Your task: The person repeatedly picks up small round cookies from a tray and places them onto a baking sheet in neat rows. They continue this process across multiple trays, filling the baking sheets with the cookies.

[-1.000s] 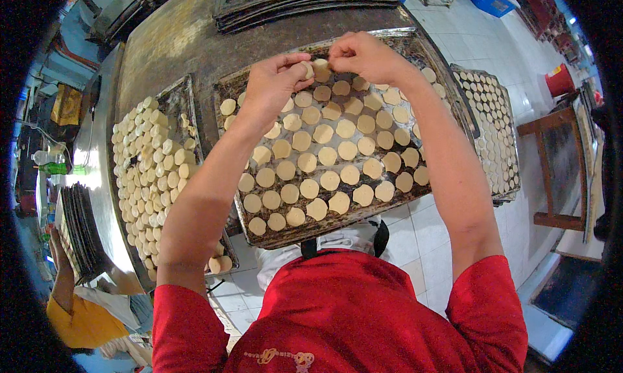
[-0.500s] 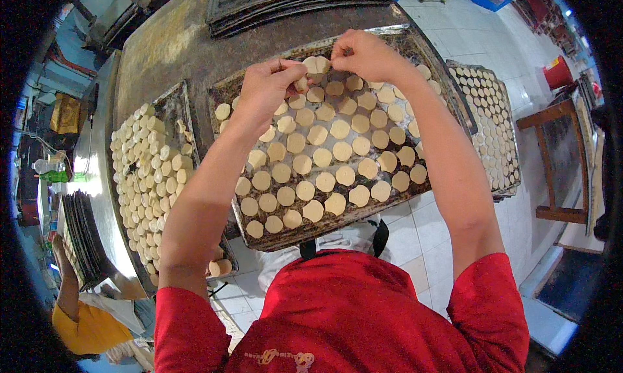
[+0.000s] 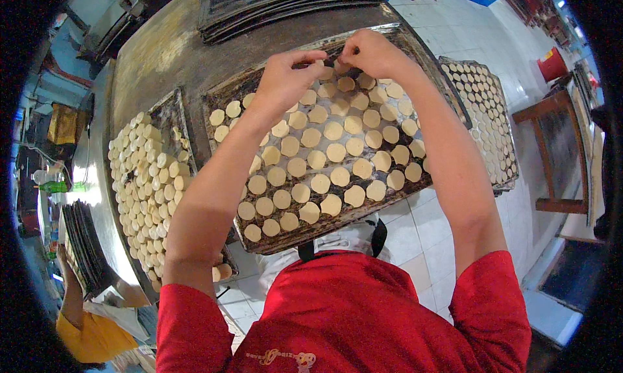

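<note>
Rows of flat, pale dough rounds (image 3: 335, 153) cover a dark, worn baking tray (image 3: 217, 105) in front of me. Over its far edge, my left hand (image 3: 292, 77) is curled, thumb and index finger closing at a pale dough round (image 3: 326, 73); the other fingers are hidden. Close beside it on the right, my right hand (image 3: 371, 53) pinches another dough round (image 3: 341, 66) between its fingertips. The two hands are a small gap apart. Some rounds lie hidden under my forearms.
Left of the tray, another tray (image 3: 183, 113) holds heaped short dough cylinders (image 3: 146, 185). Stacked dark trays (image 3: 292, 12) stand at the far table edge. To the right are a filled tray (image 3: 490, 123), a wooden frame (image 3: 545, 113) and a red bucket (image 3: 553, 65). A person in a yellow sleeve (image 3: 97, 337) is lower left.
My left hand has moved right and slightly up, toward my right hand. The dough it held lower down is no longer visible there. My right hand has shifted slightly right. The view has shifted slightly.
</note>
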Available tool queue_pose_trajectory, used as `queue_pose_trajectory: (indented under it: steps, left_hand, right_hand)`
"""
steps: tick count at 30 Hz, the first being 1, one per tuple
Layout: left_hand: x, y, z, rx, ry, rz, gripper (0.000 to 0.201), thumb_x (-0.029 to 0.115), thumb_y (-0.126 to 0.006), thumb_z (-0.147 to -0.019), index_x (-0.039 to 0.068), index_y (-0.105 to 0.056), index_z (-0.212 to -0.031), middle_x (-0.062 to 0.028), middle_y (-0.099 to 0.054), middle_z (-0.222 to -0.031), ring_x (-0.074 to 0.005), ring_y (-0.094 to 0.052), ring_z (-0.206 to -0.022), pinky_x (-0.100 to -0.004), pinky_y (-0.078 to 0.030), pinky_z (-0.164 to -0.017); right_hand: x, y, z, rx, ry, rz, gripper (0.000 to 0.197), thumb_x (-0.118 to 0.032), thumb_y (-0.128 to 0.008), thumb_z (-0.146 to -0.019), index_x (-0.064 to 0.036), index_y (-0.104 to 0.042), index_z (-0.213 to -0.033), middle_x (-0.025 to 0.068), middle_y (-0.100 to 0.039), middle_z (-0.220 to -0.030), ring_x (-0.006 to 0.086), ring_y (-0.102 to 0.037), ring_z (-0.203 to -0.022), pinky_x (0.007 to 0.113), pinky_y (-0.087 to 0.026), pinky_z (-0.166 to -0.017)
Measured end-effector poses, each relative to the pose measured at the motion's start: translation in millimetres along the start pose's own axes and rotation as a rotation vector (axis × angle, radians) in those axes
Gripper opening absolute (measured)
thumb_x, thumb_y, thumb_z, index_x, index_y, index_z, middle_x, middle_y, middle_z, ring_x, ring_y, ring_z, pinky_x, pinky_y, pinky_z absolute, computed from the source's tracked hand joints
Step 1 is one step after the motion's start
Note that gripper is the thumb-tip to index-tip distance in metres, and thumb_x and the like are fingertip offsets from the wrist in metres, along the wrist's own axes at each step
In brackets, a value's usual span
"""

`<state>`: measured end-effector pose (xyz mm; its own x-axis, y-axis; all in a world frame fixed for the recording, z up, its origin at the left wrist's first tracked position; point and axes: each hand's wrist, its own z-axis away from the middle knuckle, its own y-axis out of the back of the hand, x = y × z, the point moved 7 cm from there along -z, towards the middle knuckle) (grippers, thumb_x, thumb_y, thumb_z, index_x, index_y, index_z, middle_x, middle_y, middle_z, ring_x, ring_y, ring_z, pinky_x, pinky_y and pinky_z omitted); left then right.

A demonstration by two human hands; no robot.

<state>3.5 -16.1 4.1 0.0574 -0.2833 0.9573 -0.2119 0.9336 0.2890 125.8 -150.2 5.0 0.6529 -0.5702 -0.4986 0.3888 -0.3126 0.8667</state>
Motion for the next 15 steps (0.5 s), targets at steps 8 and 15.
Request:
queue_pose_trajectory:
  steps: [8,15]
  left_hand:
    - [-11,-2,-4,0.097,0.064,0.312,0.036,0.009,-0.078,-0.088,-0.007,-0.068,-0.119,-0.0105,-0.073,-0.1,-0.0123,-0.069,-0.087,-0.0257,-0.056,-0.076]
    - [-8,-8,-4,0.119,0.071,0.155,0.023,0.01,-0.077,-0.09,-0.007,-0.067,-0.103,-0.0104,-0.074,-0.093,-0.0129,-0.071,-0.079,-0.0237,-0.058,-0.071]
  right_hand:
    - [-15,6,15,-0.026,0.13,-0.393,0.023,-0.024,-0.079,-0.089,-0.0021,-0.075,-0.096,0.0074,-0.071,-0.087,0.018,-0.064,-0.081,0.033,-0.051,-0.076]
    - [-16,9,13,-0.005,0.166,-0.355,0.02,-0.018,-0.075,-0.092,0.0011,-0.073,-0.098,0.0057,-0.068,-0.095,0.0154,-0.061,-0.087,0.032,-0.049,-0.082]
